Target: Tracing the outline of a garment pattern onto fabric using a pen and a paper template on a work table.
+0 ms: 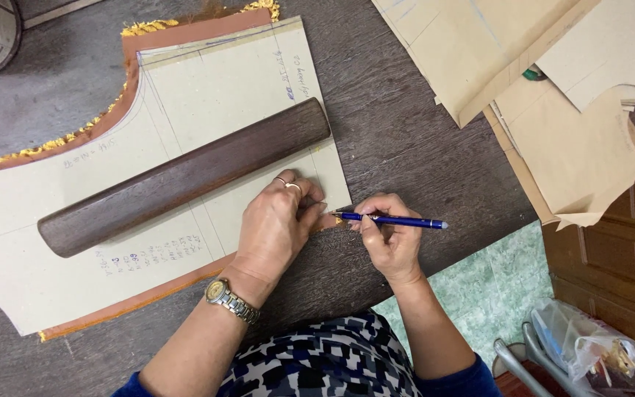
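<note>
**Pen tip at the pattern's lower right corner, left hand pinning the edge**

The right hand (389,239) holds a blue pen (391,220) in a closed writing grip, thumb and fingers wrapped around the front part of the barrel. The pen's long axis runs nearly level, tip pointing left, cap end pointing right and clear of the hand. The tip sits at the lower right corner of the card pattern (185,147), just beside the fingertips of the left hand (277,224).

The left hand lies flat, palm down, fingers loosely curled, pressing on the pattern's right edge; it grips nothing. It wears rings and a metal wristwatch (231,300).

The pattern lies on brown cloth (163,37) with a yellow frayed fringe, which shows as a narrow band along the top and bottom edges. A long dark wooden bar (185,176) rests diagonally across the pattern, low at the left, high at the right, its nearer side just above the left hand.

Whether the tip touches card, cloth or the table (406,125) is probably not decidable from here; the fingers cover the contact point.

A stack of other card patterns (553,95) lies at the table's far right, well apart.
</note>
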